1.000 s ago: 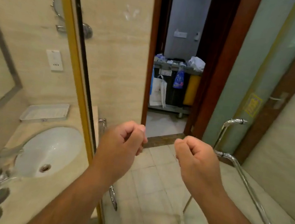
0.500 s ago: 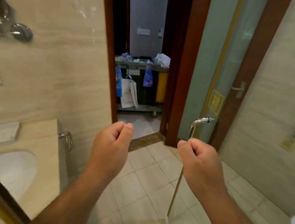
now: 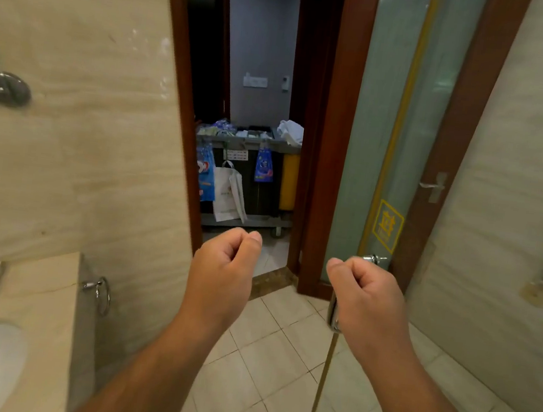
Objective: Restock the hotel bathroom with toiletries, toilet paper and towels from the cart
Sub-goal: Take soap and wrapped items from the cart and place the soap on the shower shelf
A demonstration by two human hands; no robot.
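Risk: chrome handle (image 3: pixel 334 318) of the clear glass shower door (image 3: pixel 358 405) sits just behind the right hand (image 3: pixel 365 292); knuckles could knock it. Dark stone threshold (image 3: pixel 271 282) could trip a foot. Left hand (image 3: pixel 221 268) and right are both curled into fists, empty. Grey housekeeping cart (image 3: pixel 254 142) stands beyond the doorway, well ahead of both hands, with white towels (image 3: pixel 291 129) at its top right corner.

Left hand (image 3: pixel 224 261), right hand (image 3: pixel 364 287): empty fists

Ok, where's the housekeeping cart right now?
In the head view the cart stands centre frame, just outside beyond the brown door frame, with a white bag hanging on its front.
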